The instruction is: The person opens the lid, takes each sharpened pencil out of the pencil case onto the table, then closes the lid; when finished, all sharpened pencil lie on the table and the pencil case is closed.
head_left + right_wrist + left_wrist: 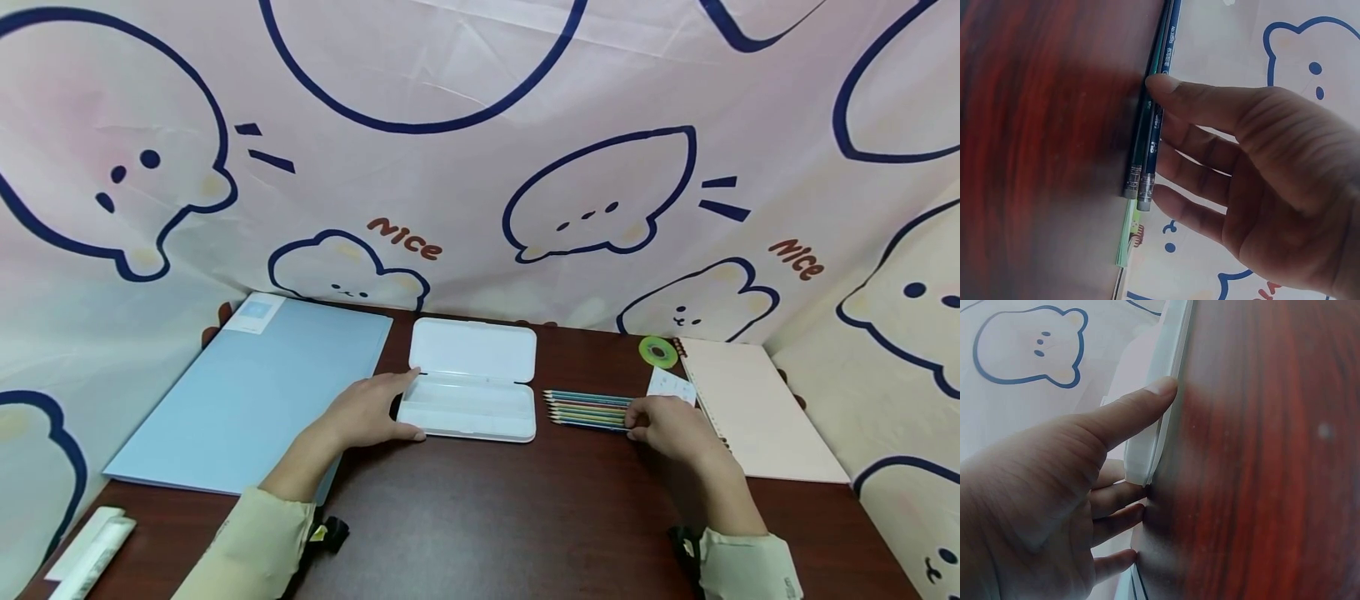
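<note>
A white pencil case (468, 410) lies open on the table, its lid (474, 350) folded back. My left hand (371, 410) spans the case's left end, thumb on the near side and fingers at the far side. In the left wrist view the thumb presses the edge of the case (1147, 437). Several colored pencils (588, 410) lie side by side to the right of the case, points toward it. My right hand (675, 425) holds them near their right ends. In the right wrist view, thumb and fingers are around the dark pencils (1152, 150) with eraser ends.
A large light-blue folder (262, 392) lies at left, beside white packets (93, 550). Right of the pencils are a green tape roll (658, 352), a small white card (670, 383) and a spiral-bound sketch pad (765, 412). Printed cloth (465, 183) hangs behind the table.
</note>
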A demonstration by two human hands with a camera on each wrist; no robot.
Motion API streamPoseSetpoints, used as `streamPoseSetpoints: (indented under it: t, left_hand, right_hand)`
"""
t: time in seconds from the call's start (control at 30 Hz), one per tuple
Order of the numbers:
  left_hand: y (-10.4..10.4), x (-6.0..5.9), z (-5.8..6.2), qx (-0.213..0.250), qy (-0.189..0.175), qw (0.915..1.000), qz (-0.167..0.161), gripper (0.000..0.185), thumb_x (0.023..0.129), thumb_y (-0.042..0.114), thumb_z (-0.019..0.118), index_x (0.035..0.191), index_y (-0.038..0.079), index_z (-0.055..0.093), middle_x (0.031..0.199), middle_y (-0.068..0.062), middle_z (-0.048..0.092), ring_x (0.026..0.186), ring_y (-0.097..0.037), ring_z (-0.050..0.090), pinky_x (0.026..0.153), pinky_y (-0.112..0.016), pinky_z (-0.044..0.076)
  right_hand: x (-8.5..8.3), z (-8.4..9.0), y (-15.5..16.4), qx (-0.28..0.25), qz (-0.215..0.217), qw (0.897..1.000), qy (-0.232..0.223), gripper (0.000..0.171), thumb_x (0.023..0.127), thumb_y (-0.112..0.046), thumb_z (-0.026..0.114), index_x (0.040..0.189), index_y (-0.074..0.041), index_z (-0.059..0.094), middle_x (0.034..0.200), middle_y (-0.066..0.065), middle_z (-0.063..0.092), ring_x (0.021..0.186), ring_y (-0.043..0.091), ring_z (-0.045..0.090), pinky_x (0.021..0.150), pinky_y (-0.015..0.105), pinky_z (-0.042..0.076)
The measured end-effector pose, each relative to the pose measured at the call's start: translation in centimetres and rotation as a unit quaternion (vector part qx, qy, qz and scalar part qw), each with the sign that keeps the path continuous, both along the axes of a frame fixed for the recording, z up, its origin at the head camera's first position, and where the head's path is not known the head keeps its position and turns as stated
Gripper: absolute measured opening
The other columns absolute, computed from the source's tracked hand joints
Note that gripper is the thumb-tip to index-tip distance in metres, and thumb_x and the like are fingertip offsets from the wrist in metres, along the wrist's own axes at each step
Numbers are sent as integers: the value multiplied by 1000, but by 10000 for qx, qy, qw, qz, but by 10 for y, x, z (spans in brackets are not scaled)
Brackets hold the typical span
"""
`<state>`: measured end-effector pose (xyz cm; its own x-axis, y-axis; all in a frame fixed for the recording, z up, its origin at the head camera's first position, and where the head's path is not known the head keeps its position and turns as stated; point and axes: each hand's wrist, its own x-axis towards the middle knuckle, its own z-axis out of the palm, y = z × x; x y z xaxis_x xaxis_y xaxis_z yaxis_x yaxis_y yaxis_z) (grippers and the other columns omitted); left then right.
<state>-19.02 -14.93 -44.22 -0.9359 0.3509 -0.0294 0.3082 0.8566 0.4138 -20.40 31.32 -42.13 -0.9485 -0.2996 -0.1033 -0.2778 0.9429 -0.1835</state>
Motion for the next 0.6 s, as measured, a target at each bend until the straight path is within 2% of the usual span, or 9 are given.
streamPoseSetpoints:
  t: [0.6]
  left_hand:
    - [0,0,-1,17,-46,10000,24,101,76,56,84,154,8,43,148,-19,55,136,-38,53,109,-58,44]
  right_hand:
    - [-1,-1,4,78,-48,9999,95,13,88,-15,77,83,-24,69,78,-9,65,71,14,52,66,37,45]
